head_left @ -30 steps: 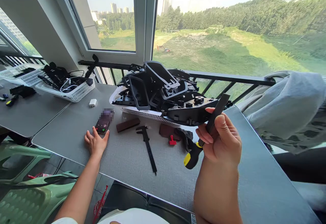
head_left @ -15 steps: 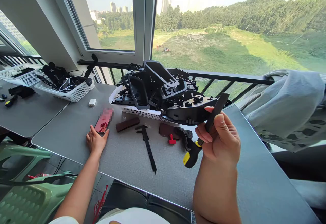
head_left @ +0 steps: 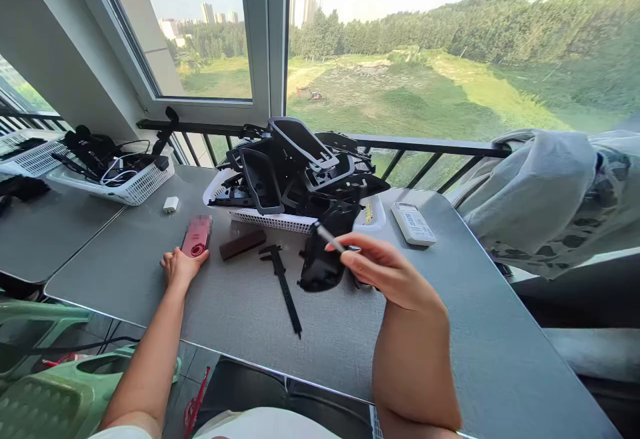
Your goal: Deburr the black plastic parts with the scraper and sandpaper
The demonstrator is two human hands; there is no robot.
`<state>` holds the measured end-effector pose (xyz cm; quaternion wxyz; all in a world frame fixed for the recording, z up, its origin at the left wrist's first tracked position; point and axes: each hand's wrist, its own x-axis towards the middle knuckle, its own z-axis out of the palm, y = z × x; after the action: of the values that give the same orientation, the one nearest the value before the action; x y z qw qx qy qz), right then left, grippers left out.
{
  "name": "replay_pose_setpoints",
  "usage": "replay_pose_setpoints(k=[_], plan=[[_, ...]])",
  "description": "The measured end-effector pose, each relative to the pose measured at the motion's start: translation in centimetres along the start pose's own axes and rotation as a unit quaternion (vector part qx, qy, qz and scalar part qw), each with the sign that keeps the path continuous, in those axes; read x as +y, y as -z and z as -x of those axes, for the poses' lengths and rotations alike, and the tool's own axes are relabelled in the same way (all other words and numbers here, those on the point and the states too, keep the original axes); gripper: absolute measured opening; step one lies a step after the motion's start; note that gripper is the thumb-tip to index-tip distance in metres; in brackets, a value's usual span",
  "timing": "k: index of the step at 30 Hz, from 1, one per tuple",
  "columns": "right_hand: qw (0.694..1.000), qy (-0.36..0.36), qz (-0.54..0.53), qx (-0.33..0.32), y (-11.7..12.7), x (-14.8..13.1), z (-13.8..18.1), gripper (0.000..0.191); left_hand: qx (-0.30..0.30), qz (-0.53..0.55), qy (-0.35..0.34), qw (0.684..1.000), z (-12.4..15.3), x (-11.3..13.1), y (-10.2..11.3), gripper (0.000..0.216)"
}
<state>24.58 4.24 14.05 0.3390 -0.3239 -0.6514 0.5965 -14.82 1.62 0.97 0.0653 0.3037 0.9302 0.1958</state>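
Observation:
My left hand point(head_left: 183, 267) rests on the table with its fingers and thumb around the lower end of a phone point(head_left: 193, 242), whose lit reddish screen is partly pixelated. Raised over the table, my right hand point(head_left: 377, 262) pinches a glossy black plastic part point(head_left: 325, 262) with a pale narrow strip along its near edge. That part is smeared by motion, so its exact shape is unclear. Between the hands lie a dark caliper point(head_left: 284, 292) and a brown block point(head_left: 243, 244). Dark items under my right hand are mostly hidden.
A white basket point(head_left: 260, 220) heaped with black plastic parts stands by the window railing. To its right lies a white calculator-like device point(head_left: 414, 224). Another basket point(head_left: 145, 189) holds black parts and cables, near a white charger plug point(head_left: 171, 204). Green chairs point(head_left: 45, 399) stand at lower left.
My right hand has moved left and turned, bringing the black part off the basket's right end. The black-and-yellow handled tool no longer shows. My left hand stays at the phone.

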Motion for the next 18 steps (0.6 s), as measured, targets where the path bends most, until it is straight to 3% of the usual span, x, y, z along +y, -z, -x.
replay_pose_setpoints(k=[3, 6, 14, 18], plan=[[0.984, -0.034, 0.102, -0.145, -1.1, 0.5, -1.1, 0.037, 0.003, 0.056, 0.024, 0.998, 0.1, 0.4, -0.1, 0.086], [0.963, -0.061, 0.159, -0.207, -2.3, 1.7, -2.8, 0.035, 0.02, 0.083, 0.033, 0.996, 0.9, 0.5, -0.4, 0.087], [0.953, -0.111, 0.251, -0.125, -3.4, 5.4, -5.9, 0.031, 0.049, 0.179, 0.071, 0.98, 3.8, 0.0, -1.2, 0.078], [0.952, -0.105, 0.277, -0.076, -3.4, 6.1, -6.3, 0.02, 0.09, 0.323, 0.056, 0.941, 7.4, 0.7, -1.1, 0.079]])
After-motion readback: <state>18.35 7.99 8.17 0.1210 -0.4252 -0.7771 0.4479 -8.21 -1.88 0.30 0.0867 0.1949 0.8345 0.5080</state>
